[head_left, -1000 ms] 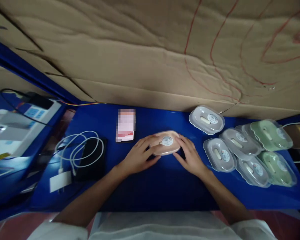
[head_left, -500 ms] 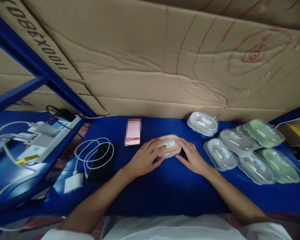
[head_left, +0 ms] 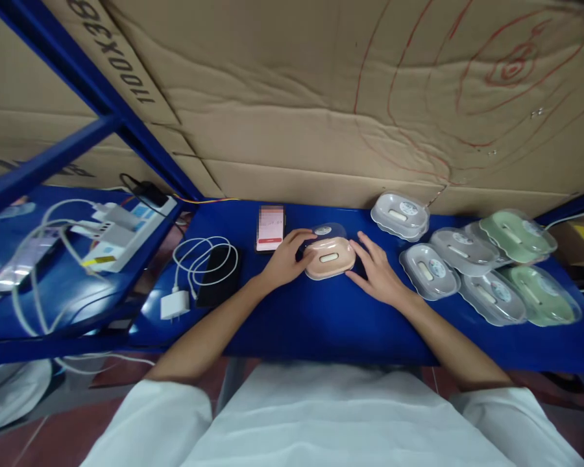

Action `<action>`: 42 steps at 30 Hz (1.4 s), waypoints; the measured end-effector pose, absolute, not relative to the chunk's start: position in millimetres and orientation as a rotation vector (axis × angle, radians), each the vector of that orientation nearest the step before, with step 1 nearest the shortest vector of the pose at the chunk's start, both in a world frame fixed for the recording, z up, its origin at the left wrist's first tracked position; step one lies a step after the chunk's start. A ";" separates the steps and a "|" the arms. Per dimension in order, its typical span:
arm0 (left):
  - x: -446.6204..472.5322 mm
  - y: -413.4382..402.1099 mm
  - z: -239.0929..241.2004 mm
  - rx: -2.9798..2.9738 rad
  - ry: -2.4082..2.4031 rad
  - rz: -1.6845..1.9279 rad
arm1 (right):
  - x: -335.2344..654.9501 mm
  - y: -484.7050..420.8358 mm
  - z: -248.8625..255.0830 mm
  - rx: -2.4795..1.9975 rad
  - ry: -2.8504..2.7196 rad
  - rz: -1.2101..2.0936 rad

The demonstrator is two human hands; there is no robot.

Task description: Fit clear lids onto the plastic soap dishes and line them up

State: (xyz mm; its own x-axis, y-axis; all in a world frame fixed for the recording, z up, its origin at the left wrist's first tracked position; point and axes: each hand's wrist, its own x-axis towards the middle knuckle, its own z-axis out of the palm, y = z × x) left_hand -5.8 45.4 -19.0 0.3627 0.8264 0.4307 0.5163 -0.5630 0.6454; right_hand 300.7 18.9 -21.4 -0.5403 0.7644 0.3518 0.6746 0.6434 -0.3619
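Note:
A peach-coloured oval soap dish (head_left: 339, 264) lies on the blue table in front of me, a pale oblong piece at its middle. Its clear lid (head_left: 335, 229), bearing a round sticker, stands behind the dish, off its top. My left hand (head_left: 288, 261) grips the left side, thumb at the dish and fingers by the lid; the exact contact is partly hidden. At the right rim, my right hand (head_left: 378, 272) has its fingers apart, some fingertips touching or very close to the dish.
Several grey lidded dishes (head_left: 429, 271) and green lidded dishes (head_left: 545, 295) lie to the right, some overlapping. A phone (head_left: 270, 228), a white charger (head_left: 174, 304) with coiled cable and a power strip (head_left: 126, 243) are on the left. Cardboard (head_left: 272, 130) walls the back.
The clear lid has come off the top of the peach dish and is now behind it. My right hand's fingers have spread. The whole view has shifted, with more of my shirt showing.

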 end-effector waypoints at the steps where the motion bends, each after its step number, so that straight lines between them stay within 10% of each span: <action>1: -5.2 47.3 -21.4 2.232 1.174 1.057 | 299.8 17.4 -21.0 -1.108 -2.402 0.225; 42: 25.8 -2.1 -7.6 2.922 1.071 0.549 | 288.5 4.8 1.1 -0.857 -2.634 0.085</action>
State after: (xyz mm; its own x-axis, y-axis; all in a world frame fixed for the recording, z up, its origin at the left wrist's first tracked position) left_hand 25.8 -2.1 -7.6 0.7098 0.6236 0.3276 0.6301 -0.7700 0.1006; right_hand 288.5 4.8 1.1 -0.7476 0.5789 0.3256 0.5568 0.8135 -0.1679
